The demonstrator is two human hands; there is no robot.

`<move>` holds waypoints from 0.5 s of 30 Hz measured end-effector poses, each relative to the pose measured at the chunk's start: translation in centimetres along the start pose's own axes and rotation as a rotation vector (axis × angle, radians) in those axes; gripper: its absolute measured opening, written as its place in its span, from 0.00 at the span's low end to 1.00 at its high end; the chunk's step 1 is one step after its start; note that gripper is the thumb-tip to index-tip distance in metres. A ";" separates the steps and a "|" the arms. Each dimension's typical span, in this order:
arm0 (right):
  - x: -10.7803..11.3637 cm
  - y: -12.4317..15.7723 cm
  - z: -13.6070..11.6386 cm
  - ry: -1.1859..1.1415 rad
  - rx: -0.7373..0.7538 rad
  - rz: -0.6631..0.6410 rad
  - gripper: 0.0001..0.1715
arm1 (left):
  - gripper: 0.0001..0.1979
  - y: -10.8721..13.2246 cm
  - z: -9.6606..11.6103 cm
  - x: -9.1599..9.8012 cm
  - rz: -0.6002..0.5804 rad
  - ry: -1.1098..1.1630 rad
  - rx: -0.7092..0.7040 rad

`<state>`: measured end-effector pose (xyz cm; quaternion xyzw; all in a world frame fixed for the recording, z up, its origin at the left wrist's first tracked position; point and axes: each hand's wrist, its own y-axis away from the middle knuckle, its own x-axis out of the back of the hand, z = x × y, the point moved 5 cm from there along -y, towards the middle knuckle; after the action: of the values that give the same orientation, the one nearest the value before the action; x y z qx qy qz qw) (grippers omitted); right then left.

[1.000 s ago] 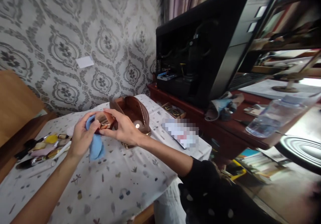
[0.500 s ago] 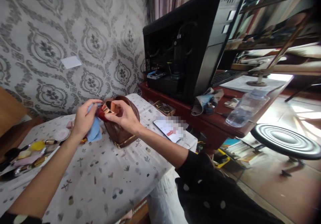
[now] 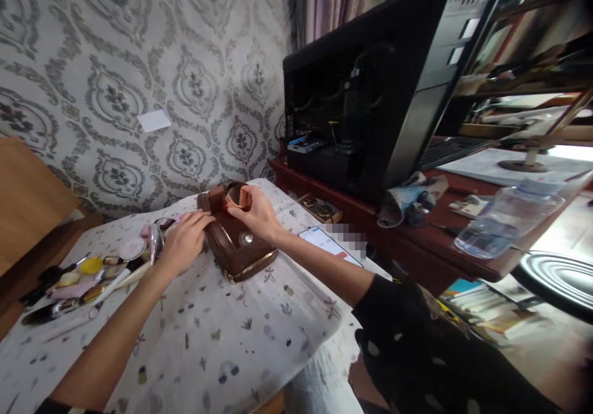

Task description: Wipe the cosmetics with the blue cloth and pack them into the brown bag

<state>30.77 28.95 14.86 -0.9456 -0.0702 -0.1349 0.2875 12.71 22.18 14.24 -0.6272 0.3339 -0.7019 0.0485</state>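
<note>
A brown leather bag point(image 3: 231, 238) with a gold zip and a round metal snap lies open on the patterned cloth. Over its far side, my right hand point(image 3: 259, 216) pinches a round, gold-rimmed compact point(image 3: 236, 195); part of the compact is hidden by the fingers. My left hand point(image 3: 185, 241) rests at the bag's left edge, fingers stretched out over its rim. Behind the left hand lies a clear, shiny tube-like item point(image 3: 156, 241), beside a round white-lidded container point(image 3: 132, 248).
Makeup brushes point(image 3: 60, 306) and a yellow sponge point(image 3: 91, 266) are spread at the left of the cloth point(image 3: 222, 352). A phone point(image 3: 324, 241) lies right of the bag. On the red desk stand a computer case point(image 3: 352, 105) and a plastic bottle point(image 3: 500, 219).
The blue cloth that was in my left hand is no longer visible. My left hand now lies at the bag's edge; my right hand keeps the compact above the bag. The view has shifted left.
</note>
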 end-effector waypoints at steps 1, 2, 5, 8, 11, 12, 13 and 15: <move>-0.6 -0.6 -0.2 0.079 0.008 -0.023 0.22 | 0.23 0.1 -0.1 -0.2 0.013 0.012 0.023; -1.3 -1.3 -0.1 0.156 -0.014 -0.052 0.23 | 0.23 0.1 -0.1 -0.4 0.021 0.022 0.044; -3.9 -3.7 1.2 0.330 -0.221 -0.172 0.27 | 0.24 0.0 0.0 -0.9 0.039 0.053 0.086; -6.6 -5.7 2.9 0.373 -0.334 -0.218 0.31 | 0.24 0.1 0.1 -1.2 0.071 0.099 0.105; -8.8 -6.6 4.7 0.390 -0.366 -0.231 0.26 | 0.24 0.5 -0.2 -1.5 0.115 0.155 0.128; -9.4 -6.7 5.3 0.393 -0.368 -0.233 0.23 | 0.24 0.7 -0.3 -1.6 0.127 0.173 0.134; -9.8 -6.8 5.9 0.394 -0.367 -0.233 0.21 | 0.24 0.8 -0.4 -1.6 0.139 0.190 0.139; -10.5 -6.7 6.9 0.400 -0.370 -0.236 0.20 | 0.24 1.1 -0.5 -1.8 0.158 0.215 0.142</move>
<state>20.83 37.77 9.71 -0.9220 -0.0958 -0.3613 0.1008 12.27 22.42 12.18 -0.5151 0.3352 -0.7809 0.1120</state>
